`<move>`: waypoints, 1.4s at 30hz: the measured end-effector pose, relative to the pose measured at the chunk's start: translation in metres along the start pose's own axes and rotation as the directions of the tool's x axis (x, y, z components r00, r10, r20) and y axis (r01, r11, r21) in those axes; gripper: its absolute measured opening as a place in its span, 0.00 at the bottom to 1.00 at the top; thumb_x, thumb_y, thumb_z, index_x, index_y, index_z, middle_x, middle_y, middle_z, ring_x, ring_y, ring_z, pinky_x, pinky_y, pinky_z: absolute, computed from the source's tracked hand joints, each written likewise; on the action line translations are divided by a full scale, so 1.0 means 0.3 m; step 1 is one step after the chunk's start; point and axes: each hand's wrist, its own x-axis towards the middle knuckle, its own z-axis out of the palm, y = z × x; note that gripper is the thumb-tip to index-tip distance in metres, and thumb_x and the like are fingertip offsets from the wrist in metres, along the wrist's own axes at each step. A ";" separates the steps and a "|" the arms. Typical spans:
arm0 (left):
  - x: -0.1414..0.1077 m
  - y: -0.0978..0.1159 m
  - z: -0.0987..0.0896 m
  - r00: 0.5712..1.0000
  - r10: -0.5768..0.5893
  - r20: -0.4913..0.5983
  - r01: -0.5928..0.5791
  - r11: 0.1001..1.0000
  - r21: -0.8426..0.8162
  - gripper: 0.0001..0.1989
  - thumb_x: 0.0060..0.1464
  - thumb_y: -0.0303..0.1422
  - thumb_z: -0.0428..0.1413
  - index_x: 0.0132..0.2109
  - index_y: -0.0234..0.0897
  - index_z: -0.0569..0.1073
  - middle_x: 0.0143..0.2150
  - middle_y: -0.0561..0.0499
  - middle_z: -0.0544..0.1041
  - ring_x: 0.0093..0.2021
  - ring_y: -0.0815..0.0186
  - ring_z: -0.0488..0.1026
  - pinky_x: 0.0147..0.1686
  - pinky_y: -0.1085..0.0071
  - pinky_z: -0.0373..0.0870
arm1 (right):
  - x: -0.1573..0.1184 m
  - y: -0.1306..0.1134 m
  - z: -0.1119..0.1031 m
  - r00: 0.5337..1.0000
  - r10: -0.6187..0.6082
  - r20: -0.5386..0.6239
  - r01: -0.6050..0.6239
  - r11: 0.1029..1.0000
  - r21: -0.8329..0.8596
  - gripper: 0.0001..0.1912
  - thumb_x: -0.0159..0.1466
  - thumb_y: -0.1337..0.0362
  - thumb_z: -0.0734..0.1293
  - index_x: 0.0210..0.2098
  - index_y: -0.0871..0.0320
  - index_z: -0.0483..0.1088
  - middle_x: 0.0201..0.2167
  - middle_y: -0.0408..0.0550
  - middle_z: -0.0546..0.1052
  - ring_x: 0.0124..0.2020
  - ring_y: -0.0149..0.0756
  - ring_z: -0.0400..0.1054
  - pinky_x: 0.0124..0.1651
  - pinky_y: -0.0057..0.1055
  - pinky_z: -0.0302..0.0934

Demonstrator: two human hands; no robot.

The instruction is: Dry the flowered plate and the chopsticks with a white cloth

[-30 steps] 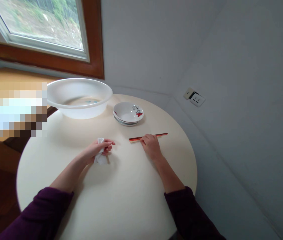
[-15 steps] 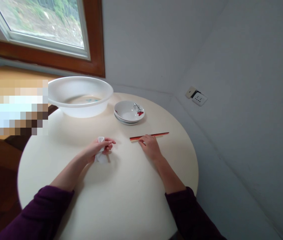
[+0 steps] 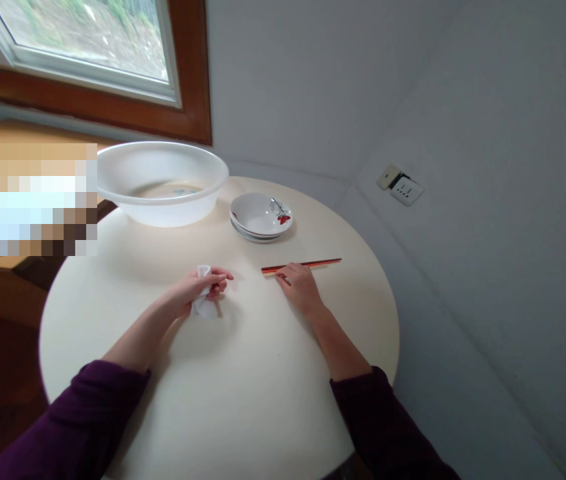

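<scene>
A crumpled white cloth (image 3: 205, 306) is held in my left hand (image 3: 203, 287), between thumb and fingers, above the round cream table (image 3: 243, 400). My right hand (image 3: 301, 285) rests on several chopsticks (image 3: 325, 263), dark red and pale wood, lying side by side on the table. Its fingers are bent and pressed around their near left part, and they hide some of the sticks. Behind the chopsticks stands a small stack of white bowls (image 3: 261, 215), the top one with a red flower pattern.
A large translucent white basin (image 3: 167, 212) stands at the table's back left, with something bluish at its bottom. Left of it is a wooden desk (image 3: 23, 133), partly pixelated. A wall with a socket (image 3: 407, 191) borders the right side.
The whole view has shifted slightly, so the table and the things on it sit a little higher in the picture. Both hands keep nearly the same pose and hold.
</scene>
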 end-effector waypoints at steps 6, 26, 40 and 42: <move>-0.009 0.011 0.012 1.000 -0.003 -0.010 0.003 1.000 0.000 0.10 0.41 0.33 0.61 0.32 0.31 0.73 0.20 0.56 0.65 0.17 0.77 0.57 0.17 0.78 0.53 | 0.001 -0.006 0.001 1.000 0.000 0.004 0.000 1.000 0.006 0.05 0.59 0.72 0.64 0.29 0.58 0.71 0.29 0.46 0.75 0.35 0.36 0.67 0.41 0.32 0.56; -0.008 0.007 0.008 1.000 0.011 0.001 -0.011 1.000 0.011 0.12 0.39 0.35 0.62 0.31 0.31 0.73 0.21 0.55 0.65 0.17 0.78 0.57 0.16 0.78 0.53 | -0.001 -0.003 0.005 0.999 0.032 0.005 -0.032 0.999 0.013 0.06 0.60 0.71 0.63 0.30 0.58 0.71 0.30 0.47 0.74 0.35 0.37 0.66 0.41 0.32 0.57; -0.004 0.000 -0.003 1.000 0.002 0.008 -0.003 1.000 0.027 0.12 0.41 0.36 0.61 0.32 0.32 0.73 0.22 0.55 0.66 0.18 0.77 0.58 0.17 0.77 0.53 | -0.001 -0.004 0.004 1.000 0.026 0.001 -0.026 0.999 0.030 0.06 0.60 0.71 0.63 0.30 0.57 0.71 0.30 0.46 0.74 0.35 0.37 0.66 0.41 0.31 0.57; -0.005 0.000 -0.002 1.000 0.006 0.005 -0.006 0.999 0.034 0.12 0.41 0.36 0.61 0.32 0.32 0.73 0.22 0.54 0.66 0.19 0.76 0.58 0.17 0.77 0.54 | -0.001 -0.003 0.005 1.000 0.031 0.004 -0.031 0.999 0.036 0.06 0.60 0.71 0.63 0.30 0.58 0.71 0.30 0.47 0.74 0.35 0.37 0.66 0.41 0.32 0.57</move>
